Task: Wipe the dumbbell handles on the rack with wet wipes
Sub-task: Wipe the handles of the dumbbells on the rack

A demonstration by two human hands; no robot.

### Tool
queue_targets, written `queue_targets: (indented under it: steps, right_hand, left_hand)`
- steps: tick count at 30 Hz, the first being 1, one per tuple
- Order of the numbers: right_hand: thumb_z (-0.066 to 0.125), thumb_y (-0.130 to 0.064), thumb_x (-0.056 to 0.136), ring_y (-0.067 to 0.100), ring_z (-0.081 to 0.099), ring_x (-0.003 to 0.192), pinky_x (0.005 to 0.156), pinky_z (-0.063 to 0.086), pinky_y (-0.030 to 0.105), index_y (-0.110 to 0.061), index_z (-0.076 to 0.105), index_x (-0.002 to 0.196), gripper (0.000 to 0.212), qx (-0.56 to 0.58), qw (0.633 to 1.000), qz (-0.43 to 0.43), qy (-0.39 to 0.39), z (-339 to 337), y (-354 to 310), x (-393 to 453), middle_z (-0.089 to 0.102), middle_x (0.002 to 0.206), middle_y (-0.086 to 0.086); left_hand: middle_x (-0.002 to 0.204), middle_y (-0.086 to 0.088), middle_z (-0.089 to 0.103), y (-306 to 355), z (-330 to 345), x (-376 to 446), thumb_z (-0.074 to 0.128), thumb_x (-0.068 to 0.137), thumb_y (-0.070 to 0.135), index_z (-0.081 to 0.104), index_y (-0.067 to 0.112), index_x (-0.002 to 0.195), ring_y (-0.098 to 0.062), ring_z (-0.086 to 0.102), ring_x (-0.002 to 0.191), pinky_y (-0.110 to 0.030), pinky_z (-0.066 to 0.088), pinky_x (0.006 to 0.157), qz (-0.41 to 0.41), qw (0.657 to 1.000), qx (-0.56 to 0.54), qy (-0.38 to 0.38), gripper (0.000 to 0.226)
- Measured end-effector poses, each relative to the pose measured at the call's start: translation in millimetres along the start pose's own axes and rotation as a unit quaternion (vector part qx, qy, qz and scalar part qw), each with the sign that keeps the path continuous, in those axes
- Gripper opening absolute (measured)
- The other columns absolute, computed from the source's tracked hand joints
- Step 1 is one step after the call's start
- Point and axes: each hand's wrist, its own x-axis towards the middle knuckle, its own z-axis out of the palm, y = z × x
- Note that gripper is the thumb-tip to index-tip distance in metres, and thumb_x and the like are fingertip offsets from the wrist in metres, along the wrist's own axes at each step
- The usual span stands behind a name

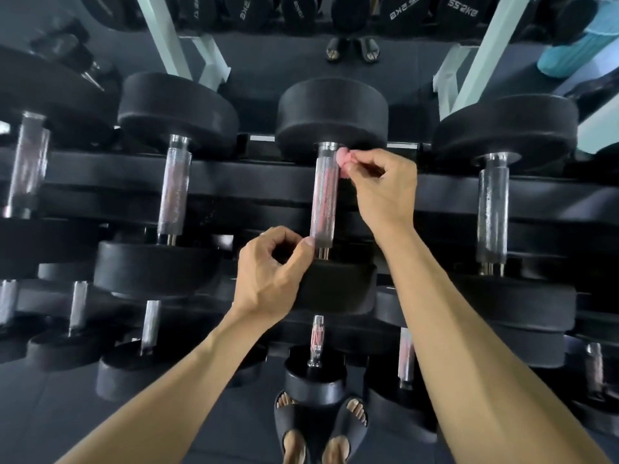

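Dumbbell handle (324,195) between both hands (273,269), wipe (345,159) top right.

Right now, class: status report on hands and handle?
Right hand pinches pink wipe at handle top. Left hand pinches handle bottom. Nothing obstructing.

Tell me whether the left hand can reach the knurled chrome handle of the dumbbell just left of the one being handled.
Probably yes. The left hand hovers at the near end of the centre handle, and the neighbouring knurled chrome handle lies exposed on the rack with nothing across it, a short sideways move away.
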Motion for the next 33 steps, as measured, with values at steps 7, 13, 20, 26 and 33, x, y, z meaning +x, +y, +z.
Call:
queue_targets:
  steps: [7,13,20,26,33]
  right_hand:
    - [0.076,-0.012,0.088,0.013,0.074,0.087,0.085,0.06,0.04,-0.019,0.079,0.089,0.008,0.036,0.997,0.027,-0.057,-0.1,20.3,-7.2,0.077,0.086,-0.006]
    - [0.074,-0.004,0.087,0.016,0.075,0.085,0.084,0.061,0.039,-0.023,0.078,0.085,0.02,0.043,0.995,0.045,-0.072,-3.6,11.3,0.4,0.077,0.087,-0.004]
    - [0.075,-0.01,0.088,0.001,0.072,0.083,0.079,0.056,0.018,-0.011,0.079,0.097,0.01,-0.02,0.993,0.034,-0.116,-14.2,15.5,-32.5,0.076,0.089,-0.007]
    - [0.075,-0.011,0.086,0.009,0.072,0.079,0.081,0.061,0.038,-0.017,0.081,0.092,0.01,-0.047,0.997,0.002,-0.056,0.5,10.9,12.6,0.075,0.08,-0.009]
    - [0.075,-0.009,0.086,-0.001,0.071,0.083,0.08,0.054,0.015,-0.017,0.08,0.093,0.011,-0.084,0.986,0.021,-0.14,-21.5,13.4,-46.9,0.072,0.081,-0.02]
  left_hand:
    - [0.061,0.007,0.062,-0.5,0.8,0.9,0.057,0.078,0.048,0.063,0.02,0.064,-0.007,0.057,0.061,-0.024,0.045,0.057,0.001,1.0,0.001,0.013,0.032]
    - [0.061,0.006,0.062,-0.8,0.9,0.7,0.056,0.079,0.047,0.063,0.016,0.065,-0.007,0.056,0.062,-0.025,0.045,0.058,0.007,1.0,0.005,0.014,0.036]
    - [0.062,0.004,0.063,-1.2,0.9,0.8,0.056,0.078,0.048,0.064,0.017,0.065,-0.007,0.057,0.061,-0.024,0.045,0.057,-0.001,1.0,0.005,0.015,0.034]
    - [0.062,0.007,0.061,-0.6,1.2,1.0,0.058,0.083,0.042,0.063,0.019,0.065,-0.012,0.058,0.063,-0.031,0.047,0.059,-0.011,1.0,0.021,0.008,0.03]
    - [0.06,0.008,0.058,-0.8,1.3,0.7,0.055,0.081,0.046,0.062,0.016,0.064,-0.012,0.056,0.064,-0.03,0.044,0.061,0.004,1.0,0.012,0.002,0.035]
